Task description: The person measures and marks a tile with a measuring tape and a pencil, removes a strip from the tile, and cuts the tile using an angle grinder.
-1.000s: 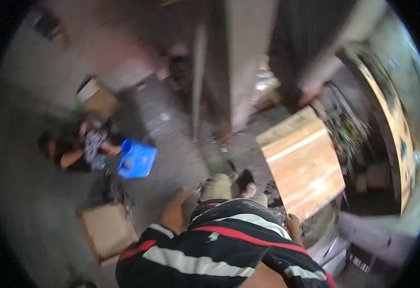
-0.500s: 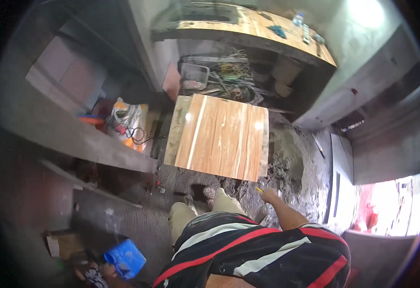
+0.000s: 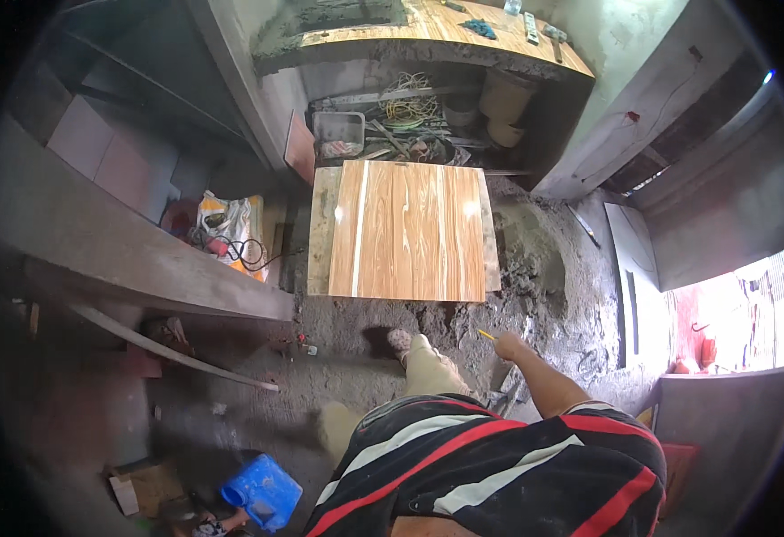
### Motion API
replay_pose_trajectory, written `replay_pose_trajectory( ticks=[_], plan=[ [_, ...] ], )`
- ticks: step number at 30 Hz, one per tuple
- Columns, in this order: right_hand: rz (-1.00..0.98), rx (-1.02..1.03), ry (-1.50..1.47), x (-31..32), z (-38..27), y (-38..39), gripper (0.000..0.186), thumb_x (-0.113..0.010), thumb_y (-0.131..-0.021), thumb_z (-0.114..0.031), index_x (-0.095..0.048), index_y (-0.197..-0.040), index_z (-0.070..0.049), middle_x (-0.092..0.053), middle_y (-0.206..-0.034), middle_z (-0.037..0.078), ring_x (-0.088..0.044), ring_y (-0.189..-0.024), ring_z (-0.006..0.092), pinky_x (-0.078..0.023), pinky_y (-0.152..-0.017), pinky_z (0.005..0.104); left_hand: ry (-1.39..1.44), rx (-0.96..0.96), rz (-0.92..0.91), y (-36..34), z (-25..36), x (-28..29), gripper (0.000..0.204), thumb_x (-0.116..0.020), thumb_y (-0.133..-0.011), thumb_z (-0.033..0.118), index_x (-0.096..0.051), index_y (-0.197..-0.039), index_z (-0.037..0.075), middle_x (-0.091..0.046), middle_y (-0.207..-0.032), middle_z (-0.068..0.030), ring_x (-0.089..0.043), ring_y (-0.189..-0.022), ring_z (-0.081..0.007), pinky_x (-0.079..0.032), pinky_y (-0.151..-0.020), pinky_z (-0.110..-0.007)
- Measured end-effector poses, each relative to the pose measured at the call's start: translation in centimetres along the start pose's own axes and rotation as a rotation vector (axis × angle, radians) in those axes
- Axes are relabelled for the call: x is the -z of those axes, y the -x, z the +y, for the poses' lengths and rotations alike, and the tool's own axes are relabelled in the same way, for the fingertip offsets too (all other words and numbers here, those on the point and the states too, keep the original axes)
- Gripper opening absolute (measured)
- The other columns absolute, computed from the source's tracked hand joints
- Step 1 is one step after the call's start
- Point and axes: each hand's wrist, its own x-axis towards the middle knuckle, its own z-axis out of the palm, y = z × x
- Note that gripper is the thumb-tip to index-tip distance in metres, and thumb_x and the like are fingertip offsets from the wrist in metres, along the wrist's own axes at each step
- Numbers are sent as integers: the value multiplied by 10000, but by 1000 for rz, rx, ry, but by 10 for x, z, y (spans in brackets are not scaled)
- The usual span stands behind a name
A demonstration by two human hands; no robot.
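My right hand (image 3: 510, 345) is closed around a thin yellow pencil (image 3: 487, 335), whose end sticks out to the left. It hangs over the wet grey mortar, just beyond the near right corner of a wood-patterned tile panel (image 3: 410, 233). That panel is striped light brown and cream and lies flat on a slightly wider greyish slab or board (image 3: 320, 234), whose edges show at both sides. Hand and panel are apart. My left hand is out of view.
Rough mortar (image 3: 535, 259) spreads right of the panel. Beyond stands a wood-patterned counter (image 3: 454, 27) with a bottle and tools on it, and buckets and cables beneath. A low concrete wall (image 3: 141, 233) runs along the left. A blue container (image 3: 266, 492) lies at lower left.
My view has shifted, so the panel and counter sit higher in the picture. My legs have changed stance, the left one now blurred. The right hand still holds the pencil.
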Motion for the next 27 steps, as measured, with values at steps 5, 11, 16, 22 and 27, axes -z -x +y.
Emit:
replay_pose_trajectory(
  ticks=[5,11,16,22,27],
  plan=[
    [25,-246,-157,-47,-55,61,374,-535,-955,-314,-759,-1168,-105,-735,-1160,202,-713,-1069,393,-565,-935,494,2,-116,26,-68,-22,58,425,-581,-957,301,-606,-1336,109,-624,-1268,-148,-602,-1116,-345,-502,-936,-539],
    [145,-291,-151,-127,-137,154,381,-525,-930,-354,-759,-1061,-83,-737,-1079,215,-698,-1046,418,-549,-913,525,-19,-206,66,-152,-49,147,425,-589,-955,306,-611,-1329,105,-630,-1253,-147,-610,-1093,-337,-509,-921,-530],
    [186,-203,-216,-146,-177,209,366,-552,-919,-338,-762,-1045,-67,-735,-1076,232,-699,-1031,427,-542,-916,524,-65,-237,130,-198,-77,214,425,-596,-954,310,-616,-1324,102,-635,-1241,-146,-616,-1074,-330,-514,-908,-521],
    [226,-120,-244,-177,-188,224,399,-533,-965,-377,-745,-1112,-71,-727,-1079,242,-703,-1001,427,-534,-898,522,-127,-209,298,-202,-113,339,425,-604,-952,315,-621,-1318,98,-641,-1226,-145,-624,-1051,-322,-521,-893,-512],
    [342,20,-476,-183,-187,241,385,-529,-944,-245,-729,-1209,-49,-726,-1038,279,-705,-981,432,-542,-880,478,-176,-138,417,-200,-136,414,426,-611,-951,319,-625,-1313,95,-646,-1213,-145,-631,-1032,-315,-527,-881,-503]
  ],
)
